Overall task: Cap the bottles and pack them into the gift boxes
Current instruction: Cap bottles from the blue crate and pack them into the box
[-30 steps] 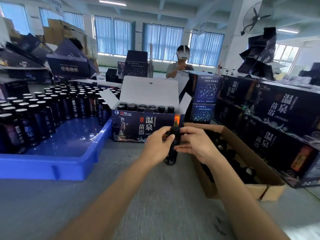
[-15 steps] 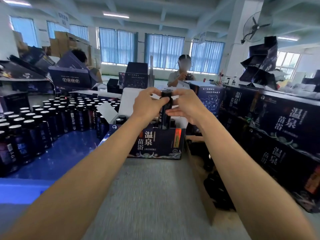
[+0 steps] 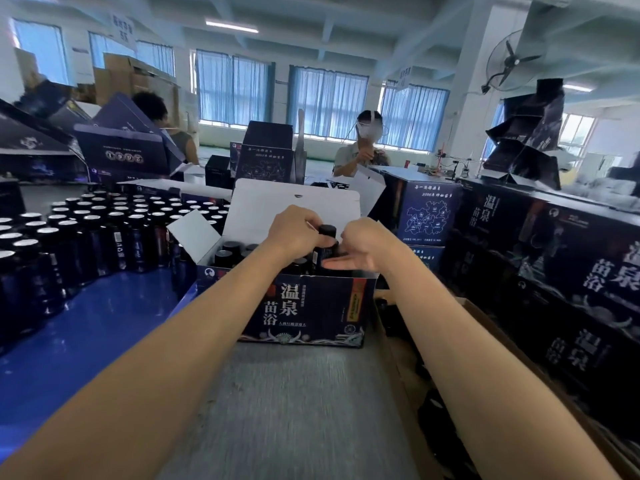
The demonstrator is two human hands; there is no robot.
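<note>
Holding a capped bottle (image 3: 326, 242) upright at the right end of the open gift box (image 3: 304, 310), my left hand (image 3: 294, 233) gripped it just below the cap, while my right hand (image 3: 363, 249) lay against its side, fingers nearly straight. I judged that, if tilted, it could snag the box's front wall or knock the packed bottles (image 3: 228, 252). The raised lid closed off the back; a blue tray (image 3: 86, 327) crowded the left, a cardboard carton (image 3: 485, 327) the right; bare surface (image 3: 294, 410) lay in front.
</note>
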